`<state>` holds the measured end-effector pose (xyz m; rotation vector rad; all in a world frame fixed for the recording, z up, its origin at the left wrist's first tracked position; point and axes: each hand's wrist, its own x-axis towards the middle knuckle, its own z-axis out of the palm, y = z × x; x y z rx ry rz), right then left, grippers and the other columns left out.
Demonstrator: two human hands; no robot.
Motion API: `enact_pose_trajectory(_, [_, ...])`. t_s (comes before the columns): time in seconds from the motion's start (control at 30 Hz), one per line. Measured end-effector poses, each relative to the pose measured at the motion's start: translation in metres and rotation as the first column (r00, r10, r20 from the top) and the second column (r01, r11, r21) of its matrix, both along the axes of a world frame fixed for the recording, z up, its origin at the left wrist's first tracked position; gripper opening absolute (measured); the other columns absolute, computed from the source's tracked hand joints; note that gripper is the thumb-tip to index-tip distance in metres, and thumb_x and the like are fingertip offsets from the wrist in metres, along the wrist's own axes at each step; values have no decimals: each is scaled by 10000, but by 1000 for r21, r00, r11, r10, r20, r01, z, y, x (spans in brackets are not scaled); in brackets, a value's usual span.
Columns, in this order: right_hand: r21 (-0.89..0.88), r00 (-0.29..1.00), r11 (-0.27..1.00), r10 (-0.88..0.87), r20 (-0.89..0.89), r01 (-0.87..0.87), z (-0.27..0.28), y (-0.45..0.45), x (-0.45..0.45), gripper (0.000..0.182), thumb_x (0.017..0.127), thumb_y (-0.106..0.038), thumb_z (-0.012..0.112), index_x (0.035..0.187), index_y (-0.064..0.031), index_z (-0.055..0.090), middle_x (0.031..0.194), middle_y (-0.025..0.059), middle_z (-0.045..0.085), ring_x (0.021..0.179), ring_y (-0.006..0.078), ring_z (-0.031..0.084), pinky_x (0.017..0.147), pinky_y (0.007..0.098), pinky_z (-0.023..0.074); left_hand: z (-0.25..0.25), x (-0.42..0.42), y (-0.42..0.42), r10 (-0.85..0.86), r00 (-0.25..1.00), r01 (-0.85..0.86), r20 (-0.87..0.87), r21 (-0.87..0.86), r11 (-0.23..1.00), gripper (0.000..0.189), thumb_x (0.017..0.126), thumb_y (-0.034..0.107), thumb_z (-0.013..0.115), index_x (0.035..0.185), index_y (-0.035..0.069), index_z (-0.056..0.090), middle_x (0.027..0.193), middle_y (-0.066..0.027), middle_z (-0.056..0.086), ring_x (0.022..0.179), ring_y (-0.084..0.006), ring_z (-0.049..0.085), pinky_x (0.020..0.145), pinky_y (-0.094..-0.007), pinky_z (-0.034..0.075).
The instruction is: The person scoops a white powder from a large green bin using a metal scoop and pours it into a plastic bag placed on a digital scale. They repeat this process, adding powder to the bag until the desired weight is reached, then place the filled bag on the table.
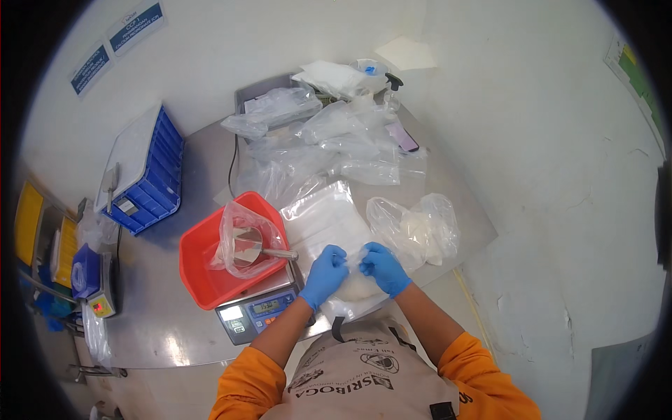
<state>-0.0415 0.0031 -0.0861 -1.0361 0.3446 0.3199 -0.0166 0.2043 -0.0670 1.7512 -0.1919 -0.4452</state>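
Observation:
Both hands wear blue gloves and hold the upper part of a clear plastic bag [357,286] with pale powder in its bottom. My left hand [326,275] pinches the bag on one side, my right hand [385,269] on the other. Beneath the bag lies a stack of flat plastic bags [325,215]. To the left, a red plastic tub [197,262] rests on a digital scale [262,310]. Inside the tub, a metal scoop [249,249] sits in an open plastic bag [236,215]. Right of my hands lies another clear bag of pale powder [420,231].
Loose clear plastic bags [336,142] cover the back of the steel table [157,315], beside a grey tray [249,97] and a phone [403,137]. A lidded blue crate [163,178] stands back left. A smaller scale [102,304] bears a blue container [86,270] at the far left.

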Motion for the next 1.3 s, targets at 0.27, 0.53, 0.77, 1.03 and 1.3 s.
enact_pose_trajectory(0.27, [-764,833,640,377,405,82,42,12,-12,536,802,-110,751,1298,-93,549,1014,93,679,956,209,668,862,346,538,60,-6,-12,-219,860,67,460,325,943,309,807,82,676,1101,67,584,859,-96,642,786,-247,634,688,-386,505])
enact_pose_trajectory(0.53, [-741,869,658,281,406,134,35,13,-8,368,846,-93,761,1181,-37,619,968,71,691,901,139,662,811,319,543,133,-18,5,-489,802,139,344,688,712,358,847,162,660,1185,86,571,872,-109,684,843,-287,658,762,-404,516])
enact_pose_trajectory(0.77, [-619,849,780,264,458,92,48,22,-12,143,910,-87,686,1033,-16,669,915,54,686,859,118,656,770,282,523,89,-16,12,8,963,65,271,-257,964,551,877,150,685,1396,105,506,856,-93,680,863,-220,668,802,-359,528])
enact_pose_trajectory(1.03, [-595,894,788,140,425,160,57,6,-8,190,866,-89,698,1036,-7,685,928,79,703,837,132,643,763,310,522,17,-6,5,87,985,-93,151,33,995,256,901,203,746,1090,41,688,892,-65,677,814,-150,622,751,-292,497])
enact_pose_trajectory(1.3, [-670,801,647,150,580,364,102,1,-11,95,851,-23,697,943,-8,676,882,38,642,821,124,596,745,286,489,59,-1,-16,175,941,-112,290,-222,969,152,930,176,738,981,40,693,848,-18,620,759,-100,547,720,-271,476])
